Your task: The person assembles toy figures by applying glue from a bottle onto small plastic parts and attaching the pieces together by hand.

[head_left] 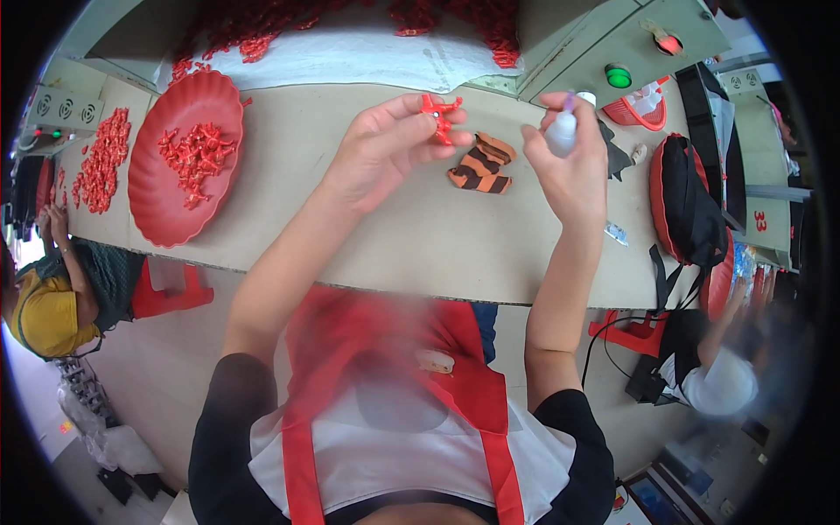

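Observation:
Between the thumb and fingers of my left hand [378,150] is a small red plastic figure [443,112], raised above the table. My right hand [573,179] is wrapped round a small white squeeze bottle [561,135] with a purple tip pointing up and away from me. The two hands are apart, and bottle and figure do not touch. On the table between them lies a folded orange-and-dark striped cloth [483,164]. To the left, a large red scalloped dish [147,197] holds a heap of similar red figures [198,156].
More red pieces [103,164] lie left of the dish, and others on a white sheet [385,57] inside the green machine [612,44] behind. At right are a red basket [634,112], a black bag [687,206] and a small packet [616,233]. People sit on both sides.

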Demonstrator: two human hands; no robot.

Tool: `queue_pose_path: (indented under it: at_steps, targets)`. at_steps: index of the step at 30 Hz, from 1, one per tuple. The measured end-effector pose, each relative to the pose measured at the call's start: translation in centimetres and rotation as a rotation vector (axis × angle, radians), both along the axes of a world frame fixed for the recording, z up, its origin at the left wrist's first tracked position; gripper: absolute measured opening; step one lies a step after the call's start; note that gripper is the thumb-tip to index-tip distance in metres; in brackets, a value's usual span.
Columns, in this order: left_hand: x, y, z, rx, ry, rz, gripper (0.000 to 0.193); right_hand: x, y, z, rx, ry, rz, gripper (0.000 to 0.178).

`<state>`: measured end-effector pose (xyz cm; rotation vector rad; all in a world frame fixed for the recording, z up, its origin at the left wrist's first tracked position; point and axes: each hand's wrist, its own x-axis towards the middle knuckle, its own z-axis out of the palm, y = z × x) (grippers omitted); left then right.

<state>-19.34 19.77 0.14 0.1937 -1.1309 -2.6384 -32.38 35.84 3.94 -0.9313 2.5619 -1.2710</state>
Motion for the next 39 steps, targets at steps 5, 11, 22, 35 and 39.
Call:
queue_pose_path:
  at_steps: [5,11,22,35,39]
  targets:
    - [0.5,0.0,0.3,-0.127,-0.083,0.011,0.034,0.9,-0.2,-0.2,-0.322,-0.185,0.235,0.042]
    - [0.2,0.6,0.6,-0.453,-0.187,0.260,0.034,2.1,-0.3,1.4,-0.511,-0.391,0.262,0.036]
    - [0.7,0.6,1.7,-0.530,-0.281,0.423,0.034,4.8,-0.9,0.3,-0.506,0.310,0.224,0.032]
    - [0.6,0.8,1.4,-0.567,-0.236,0.427,0.032,5.0,-1.5,-0.4,-0.460,0.421,0.209,0.030]
    - [0.6,0.8,1.5,-0.540,-0.220,0.426,0.032,5.0,-1.5,-0.3,-0.448,0.405,0.209,0.029]
